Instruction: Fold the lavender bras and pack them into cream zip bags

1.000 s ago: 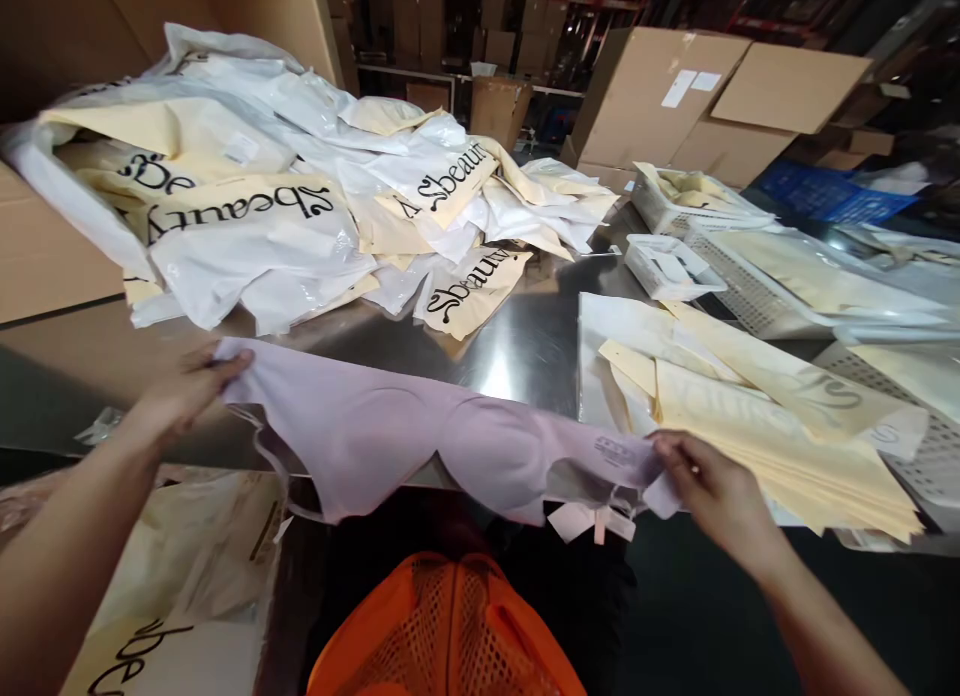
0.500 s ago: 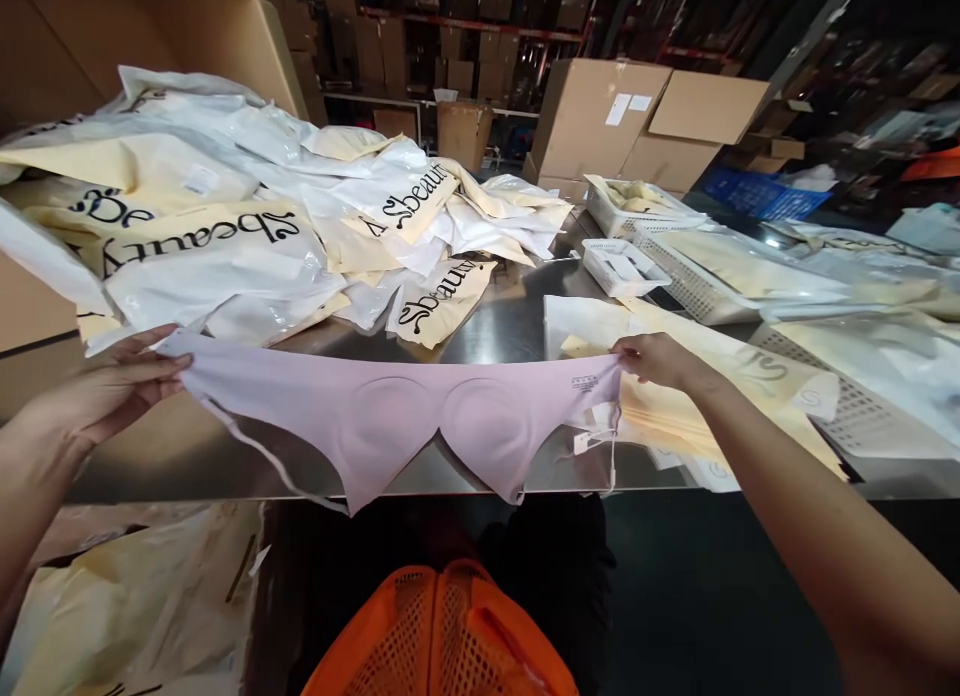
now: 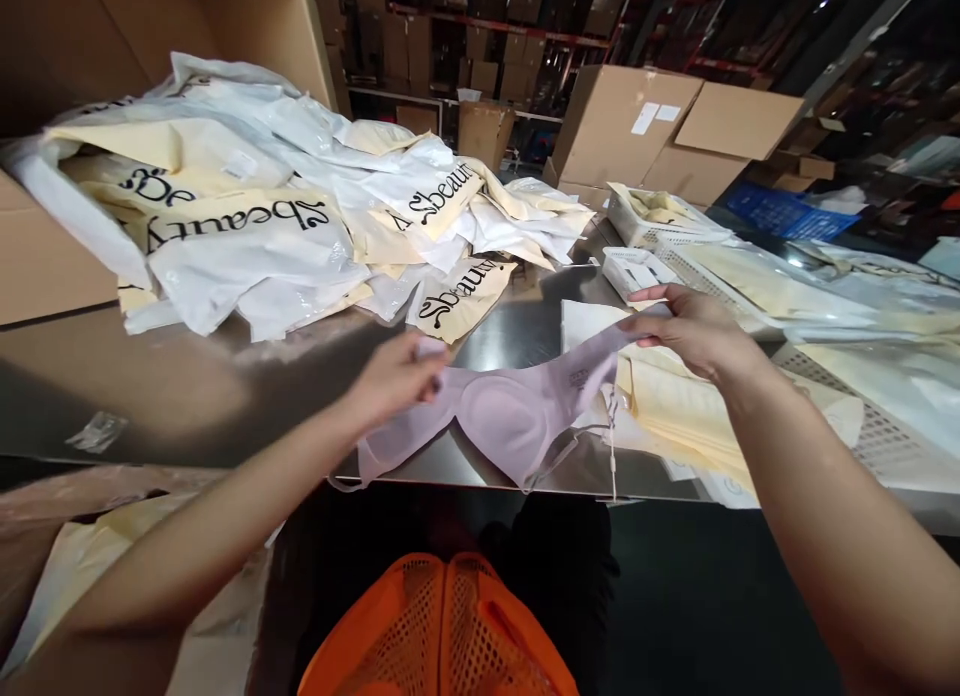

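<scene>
A pale lilac bra (image 3: 502, 421) hangs between my two hands over the front edge of the metal table (image 3: 300, 406). My left hand (image 3: 397, 376) is closed on its upper edge near the middle, covering part of the left cup. At the other end, my right hand (image 3: 690, 331) pinches the tip of the band, fingers partly stretched. A white tag on a cord (image 3: 613, 431) dangles from the band below my right hand. Behind that end lies a stack of cream and white bags (image 3: 675, 406).
Printed packing bags (image 3: 255, 226) are heaped at the back left, before a large carton (image 3: 247, 26). White perforated baskets (image 3: 697, 276) holding bags line the right side, with a small white tray (image 3: 637, 271). Below the front edge, at left, more bags (image 3: 82, 556) lie in a carton.
My left hand has moved right from the bra's far left end to near its middle, so the bra is no longer stretched out. My right hand has shifted slightly right and up.
</scene>
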Available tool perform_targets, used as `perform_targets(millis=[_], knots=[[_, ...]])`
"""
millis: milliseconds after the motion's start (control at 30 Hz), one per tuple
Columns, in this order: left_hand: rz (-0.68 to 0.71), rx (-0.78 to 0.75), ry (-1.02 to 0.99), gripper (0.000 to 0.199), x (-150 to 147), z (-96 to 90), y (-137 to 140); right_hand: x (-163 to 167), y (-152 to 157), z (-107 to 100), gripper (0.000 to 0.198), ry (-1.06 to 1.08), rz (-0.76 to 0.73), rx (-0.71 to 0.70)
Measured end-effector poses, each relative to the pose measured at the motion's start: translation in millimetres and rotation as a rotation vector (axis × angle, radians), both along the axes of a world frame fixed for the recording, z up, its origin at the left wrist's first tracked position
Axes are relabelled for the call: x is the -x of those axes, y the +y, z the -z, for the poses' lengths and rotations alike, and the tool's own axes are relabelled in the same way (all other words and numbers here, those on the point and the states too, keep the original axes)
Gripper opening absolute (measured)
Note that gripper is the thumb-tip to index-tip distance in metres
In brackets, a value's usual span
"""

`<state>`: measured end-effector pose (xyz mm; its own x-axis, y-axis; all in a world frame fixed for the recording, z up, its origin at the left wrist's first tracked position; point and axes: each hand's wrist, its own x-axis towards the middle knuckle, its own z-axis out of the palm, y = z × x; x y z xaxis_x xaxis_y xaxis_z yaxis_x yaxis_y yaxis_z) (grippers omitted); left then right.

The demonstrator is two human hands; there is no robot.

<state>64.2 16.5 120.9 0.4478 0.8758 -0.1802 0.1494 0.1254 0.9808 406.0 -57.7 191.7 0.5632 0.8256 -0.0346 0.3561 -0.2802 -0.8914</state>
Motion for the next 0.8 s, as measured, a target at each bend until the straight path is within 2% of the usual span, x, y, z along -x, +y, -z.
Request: perform_targets(millis=[100,133,200,267,333,400,433,500,533,567,633,667,733,800], knots=[[0.202,0.036,0.128,0.032,-43.6,21.9,-9.8,51.5,10.3,-4.7,0.035,0.039,-0.078,-0.036],[0.219,0.041,0.139,0.033,-47.5,26.6,-8.9,68.2,12.8,-5.0,0.036,0.097,-0.125,-0.04],[0.159,0.035,0.13,0.035,-38.8,31.5,-1.3,96.7,13.8,-5.3,0.042,0.281,-0.274,-0.034],[0.039,-0.004,0.091,0.035,-11.5,32.0,10.5,116.3,5.7,-3.8,0.05,0.442,-0.423,-0.072],[-0.116,-0.074,0.033,0.037,27.9,31.6,21.0,129.8,-14.3,5.1,0.051,0.521,-0.497,-0.154],[-0.269,-0.164,0.015,0.041,71.3,33.8,25.4,144.2,-44.1,27.9,0.041,0.613,-0.503,-0.164],[-0.324,-0.207,0.042,0.041,91.8,36.4,24.5,153.6,-60.5,45.1,0.035,0.7,-0.496,-0.105],[-0.397,-0.299,0.179,0.038,124.7,43.9,17.3,177.3,-89.2,87.4,0.042,0.932,-0.356,0.017],[-0.415,-0.361,0.265,0.036,135.3,47.7,11.9,190.6,-99.3,109.4,0.047,1.045,-0.196,0.047],[-0.415,-0.435,0.347,0.033,141.4,50.9,6.2,203.9,-105.3,129.8,0.053,1.134,-0.032,0.06],[-0.33,-0.629,0.442,0.029,139.6,54.0,-3.4,227.3,-105.1,160.1,0.052,1.24,0.197,0.03],[-0.247,-0.733,0.442,0.027,132.4,53.7,-6.4,236.2,-100.2,168.9,0.048,1.262,0.263,0.012],[-0.057,-0.891,0.385,0.027,108.6,50.7,-7.5,246.7,-86.3,175.5,0.042,1.267,0.302,0.004],[0.092,-0.95,0.318,0.03,76.5,46.7,-2.1,249.2,-73.9,173.9,0.042,1.229,0.281,0.042]])
